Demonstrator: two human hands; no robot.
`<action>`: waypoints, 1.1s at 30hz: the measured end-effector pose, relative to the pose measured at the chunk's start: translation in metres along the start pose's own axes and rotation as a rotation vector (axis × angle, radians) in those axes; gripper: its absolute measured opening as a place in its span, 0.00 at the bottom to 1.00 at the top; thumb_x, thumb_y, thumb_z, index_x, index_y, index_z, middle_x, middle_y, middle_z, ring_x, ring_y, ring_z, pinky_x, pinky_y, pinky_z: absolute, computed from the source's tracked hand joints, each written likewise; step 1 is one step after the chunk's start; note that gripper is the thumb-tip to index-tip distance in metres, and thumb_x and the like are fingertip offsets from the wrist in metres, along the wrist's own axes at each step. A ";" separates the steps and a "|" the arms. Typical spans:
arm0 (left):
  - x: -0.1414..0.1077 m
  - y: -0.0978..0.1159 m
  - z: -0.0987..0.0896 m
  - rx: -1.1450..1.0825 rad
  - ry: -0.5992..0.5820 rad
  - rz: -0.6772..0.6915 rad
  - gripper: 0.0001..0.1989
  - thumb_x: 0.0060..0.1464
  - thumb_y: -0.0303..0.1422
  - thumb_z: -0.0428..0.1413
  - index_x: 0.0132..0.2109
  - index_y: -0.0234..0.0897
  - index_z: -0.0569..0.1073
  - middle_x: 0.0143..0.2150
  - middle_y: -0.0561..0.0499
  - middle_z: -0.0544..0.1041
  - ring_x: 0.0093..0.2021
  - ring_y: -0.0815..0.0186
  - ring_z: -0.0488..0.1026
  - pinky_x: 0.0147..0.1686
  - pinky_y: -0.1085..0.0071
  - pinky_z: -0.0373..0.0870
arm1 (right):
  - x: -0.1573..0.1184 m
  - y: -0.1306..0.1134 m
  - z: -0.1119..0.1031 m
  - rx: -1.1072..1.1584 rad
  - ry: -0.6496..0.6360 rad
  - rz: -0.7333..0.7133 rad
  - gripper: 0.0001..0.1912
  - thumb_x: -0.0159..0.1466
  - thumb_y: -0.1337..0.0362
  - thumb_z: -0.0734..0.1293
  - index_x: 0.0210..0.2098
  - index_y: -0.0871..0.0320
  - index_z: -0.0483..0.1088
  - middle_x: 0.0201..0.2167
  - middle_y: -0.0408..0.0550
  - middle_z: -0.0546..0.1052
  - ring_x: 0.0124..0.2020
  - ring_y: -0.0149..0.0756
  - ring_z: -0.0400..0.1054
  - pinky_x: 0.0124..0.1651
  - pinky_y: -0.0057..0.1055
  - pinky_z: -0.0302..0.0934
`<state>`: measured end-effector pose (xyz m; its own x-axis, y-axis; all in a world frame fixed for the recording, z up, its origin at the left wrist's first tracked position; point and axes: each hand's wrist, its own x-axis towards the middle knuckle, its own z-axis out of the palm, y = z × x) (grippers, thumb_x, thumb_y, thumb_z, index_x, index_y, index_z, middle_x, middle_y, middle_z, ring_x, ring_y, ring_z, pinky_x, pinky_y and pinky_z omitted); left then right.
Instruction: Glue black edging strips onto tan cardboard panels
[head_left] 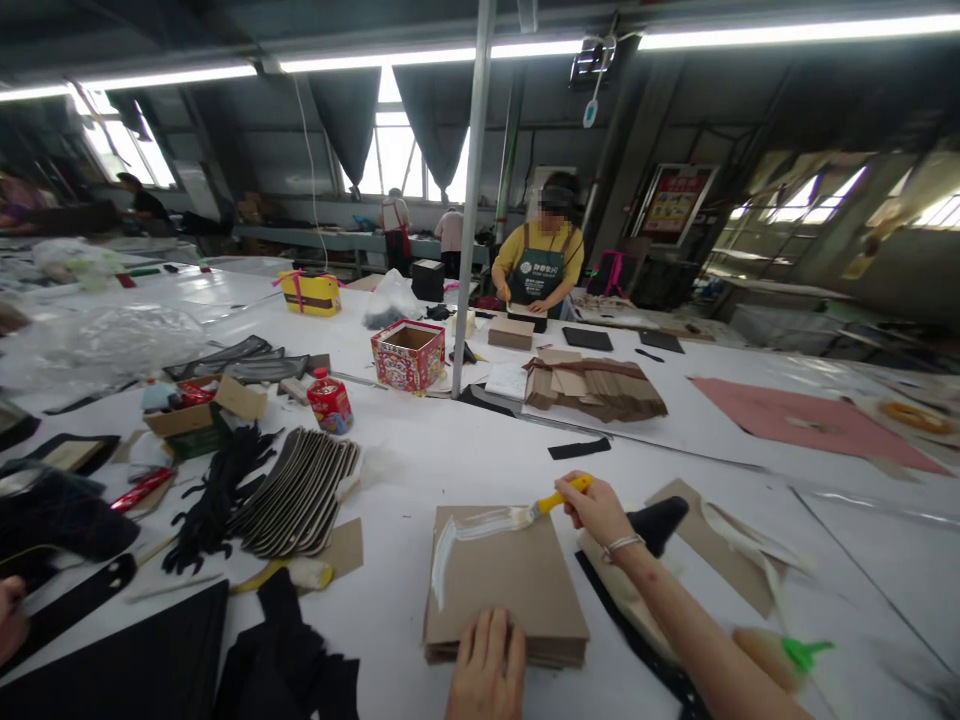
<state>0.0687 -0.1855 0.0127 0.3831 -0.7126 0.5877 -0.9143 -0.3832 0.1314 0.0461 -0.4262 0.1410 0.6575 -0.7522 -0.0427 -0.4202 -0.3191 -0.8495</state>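
A stack of grey-brown cardboard sheets (pixel 510 575) lies on the white table in front of me. My right hand (pixel 596 510) is closed round the yellow handle of a paintbrush (pixel 551 502), whose bristles touch the top sheet near its far edge. A wet white streak (pixel 442 555) curves along the far and left edges of that sheet. Flat on the near edge of the stack rest the fingers of my left hand (pixel 489 655), holding nothing. Beside my right forearm lie dark, curved pieces (pixel 660 525) and a bottle with a green nozzle (pixel 802 652).
Left of the stack are a fanned row of dark-edged pieces (pixel 296 495), black strips (pixel 217 495) and a red jar (pixel 330 402). A metal pole (pixel 469 220) rises behind a bundle of cardboard (pixel 596 388). Across the table a person in an apron (pixel 541 262) works.
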 end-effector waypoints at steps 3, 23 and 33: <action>0.015 -0.001 -0.016 -0.031 -0.106 -0.013 0.14 0.51 0.25 0.52 0.45 0.43 0.71 0.47 0.51 0.76 0.47 0.60 0.72 0.45 0.63 0.70 | -0.011 -0.002 -0.031 -0.107 0.028 -0.085 0.15 0.59 0.53 0.58 0.27 0.57 0.66 0.15 0.38 0.65 0.16 0.30 0.59 0.23 0.29 0.54; 0.082 -0.015 -0.069 -0.107 -0.694 0.129 0.07 0.50 0.26 0.55 0.38 0.36 0.69 0.41 0.49 0.73 0.44 0.58 0.70 0.40 0.62 0.71 | -0.188 0.002 -0.109 -0.063 0.119 -0.090 0.16 0.61 0.51 0.61 0.37 0.55 0.72 0.26 0.43 0.73 0.29 0.35 0.67 0.33 0.28 0.61; 0.101 -0.019 -0.103 -0.090 -0.478 0.219 0.10 0.53 0.21 0.45 0.35 0.36 0.68 0.35 0.48 0.73 0.36 0.61 0.71 0.34 0.66 0.69 | -0.266 0.051 -0.126 -0.026 0.403 0.137 0.22 0.57 0.44 0.62 0.37 0.55 0.71 0.27 0.44 0.74 0.30 0.37 0.69 0.35 0.27 0.64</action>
<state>0.1116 -0.1894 0.1521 0.1802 -0.9665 0.1829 -0.9792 -0.1587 0.1263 -0.2283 -0.3150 0.1753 0.2991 -0.9524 0.0592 -0.5061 -0.2110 -0.8363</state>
